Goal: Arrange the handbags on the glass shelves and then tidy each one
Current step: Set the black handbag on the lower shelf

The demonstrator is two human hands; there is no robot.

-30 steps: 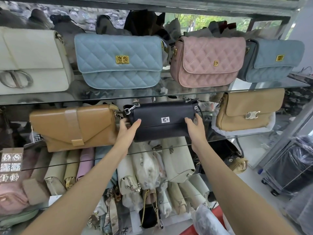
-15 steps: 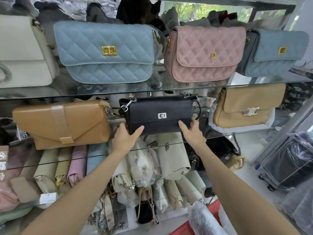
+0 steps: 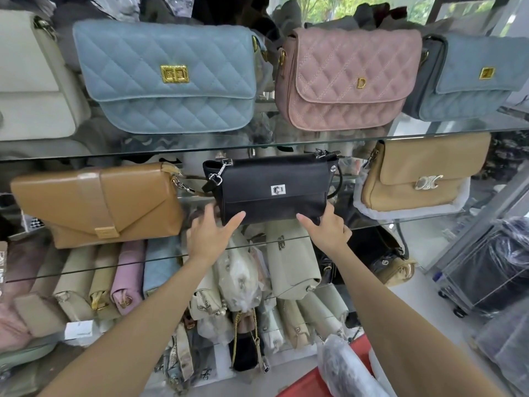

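The black handbag (image 3: 273, 190) stands upright on the middle glass shelf (image 3: 400, 222), near that shelf's front edge, between the tan envelope bag (image 3: 97, 204) toward the left end and the beige bag (image 3: 423, 173) toward the right end, apart from both. Compared with a second ago, when both hands clasped the bag's sides higher up, the hands have slid down to its bottom corners. The left hand (image 3: 210, 233) now lies at the lower left corner with its fingers (image 3: 236, 220) straight and spread, the thumb tip touching the bottom edge and the other fingers reaching behind the corner. The right hand (image 3: 327, 229) sits at the lower right corner, fingers relaxed and slightly spread, the thumb stretched along the bottom edge; neither hand is curled round the bag. The bag itself has stayed in the same spot between its neighbours, its silver clasp facing out and its strap clip hanging at the upper left. On the top glass shelf (image 3: 429, 131) the light blue quilted bag (image 3: 169, 78), the pink quilted bag (image 3: 346, 78) and the grey-blue bag (image 3: 469, 78) stand in a row as before.
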